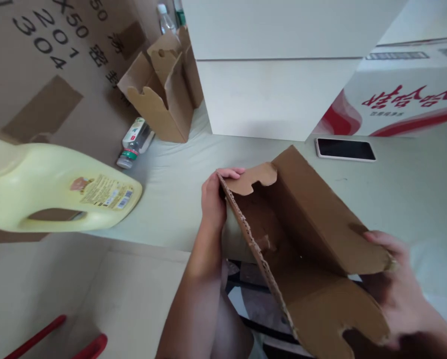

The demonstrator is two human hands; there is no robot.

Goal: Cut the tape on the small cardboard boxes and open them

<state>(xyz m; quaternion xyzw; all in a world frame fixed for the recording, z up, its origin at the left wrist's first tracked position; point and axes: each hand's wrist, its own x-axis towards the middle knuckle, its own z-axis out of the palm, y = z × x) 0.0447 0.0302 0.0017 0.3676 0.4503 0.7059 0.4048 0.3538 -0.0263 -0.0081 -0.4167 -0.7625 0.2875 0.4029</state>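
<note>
A brown cardboard box (313, 214) is held tilted between my hands, its top open toward me and its notched end flaps sticking out. My left hand (218, 194) grips the far left corner, with fingers over the edge by one flap. At the near right end, my right hand (399, 289) is wrapped round the corner of the side panel; part of it is hidden behind the cardboard. Inside, the box shows bare walls and a small torn patch.
A pale yellow jug (70, 187) lies at the left, near a small plastic bottle (133, 142). Behind stand another open cardboard box (159, 99), white boxes (261, 94) and a red-and-white carton (406, 99). A phone (345, 149) lies on the pale green cloth (163, 199).
</note>
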